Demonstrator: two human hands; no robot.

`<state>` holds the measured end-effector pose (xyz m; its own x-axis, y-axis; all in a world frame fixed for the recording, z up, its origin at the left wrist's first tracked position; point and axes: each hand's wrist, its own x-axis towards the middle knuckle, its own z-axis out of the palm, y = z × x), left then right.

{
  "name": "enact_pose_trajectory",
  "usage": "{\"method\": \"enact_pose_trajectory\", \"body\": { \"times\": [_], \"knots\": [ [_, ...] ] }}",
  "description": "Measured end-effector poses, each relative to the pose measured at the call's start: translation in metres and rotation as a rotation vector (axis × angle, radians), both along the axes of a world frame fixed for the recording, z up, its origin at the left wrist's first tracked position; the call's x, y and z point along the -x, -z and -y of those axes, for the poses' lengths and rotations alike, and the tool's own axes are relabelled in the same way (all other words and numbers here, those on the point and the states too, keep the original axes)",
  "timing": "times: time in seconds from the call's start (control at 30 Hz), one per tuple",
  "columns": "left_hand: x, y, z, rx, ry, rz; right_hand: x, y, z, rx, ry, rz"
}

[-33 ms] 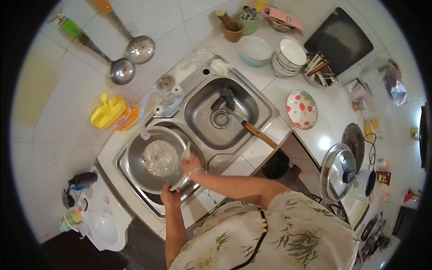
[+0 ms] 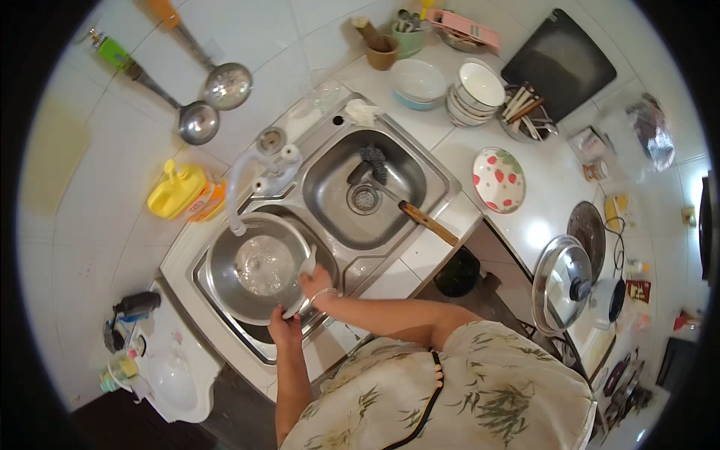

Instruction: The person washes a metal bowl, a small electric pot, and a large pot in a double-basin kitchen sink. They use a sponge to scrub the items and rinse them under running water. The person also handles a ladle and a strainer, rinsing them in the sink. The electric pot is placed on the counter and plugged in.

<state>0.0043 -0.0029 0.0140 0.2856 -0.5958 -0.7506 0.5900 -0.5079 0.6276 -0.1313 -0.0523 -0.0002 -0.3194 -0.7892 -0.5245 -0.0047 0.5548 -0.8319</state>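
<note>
A round metal basin (image 2: 217,289) with water in it sits tilted in the left sink bowl, under the white faucet (image 2: 274,171). My left hand (image 2: 285,328) grips the basin's near rim, thumb on top. My right hand (image 2: 316,283) is closed at the basin's right rim, round a small whitish object (image 2: 310,259) whose end sticks out past the fingers. Its kind is unclear; it could be a spoon or a folded cloth. A bracelet circles my right wrist. Churning, bubbly water shows in the middle of the basin.
In the right sink bowl (image 2: 405,161) lies a dark scrubber (image 2: 373,161); a wooden-handled tool (image 2: 427,223) crosses its edge. Yellow detergent bottles (image 2: 178,191) stand left. Stacked bowls (image 2: 480,86), a strawberry-patterned plate (image 2: 499,180) and a lidded pan (image 2: 561,285) stand right. Two ladles (image 2: 199,121) hang on the wall.
The whole view has shifted slightly, with fixed things a little farther left and up. Both hands stay at the basin's rim.
</note>
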Motion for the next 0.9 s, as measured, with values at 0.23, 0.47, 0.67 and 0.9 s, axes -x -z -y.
{"method": "enact_pose_trajectory", "body": {
  "times": [0.23, 0.47, 0.67, 0.9],
  "knots": [
    [0.036, -0.05, 0.019, 0.005, 0.165, -0.304, 0.073, 0.033, 0.022, 0.079, -0.164, -0.113],
    [-0.012, -0.015, 0.034, -0.099, 0.344, -0.022, 0.09, -0.01, 0.035, 0.363, -0.331, -0.55],
    [0.003, -0.003, 0.022, -0.001, 0.314, 0.07, 0.074, -0.034, -0.009, 0.165, -1.169, -1.123],
    [-0.009, 0.013, 0.015, -0.088, 0.4, -0.078, 0.019, -0.015, 0.031, -0.124, -1.41, -0.682]
  ]
}}
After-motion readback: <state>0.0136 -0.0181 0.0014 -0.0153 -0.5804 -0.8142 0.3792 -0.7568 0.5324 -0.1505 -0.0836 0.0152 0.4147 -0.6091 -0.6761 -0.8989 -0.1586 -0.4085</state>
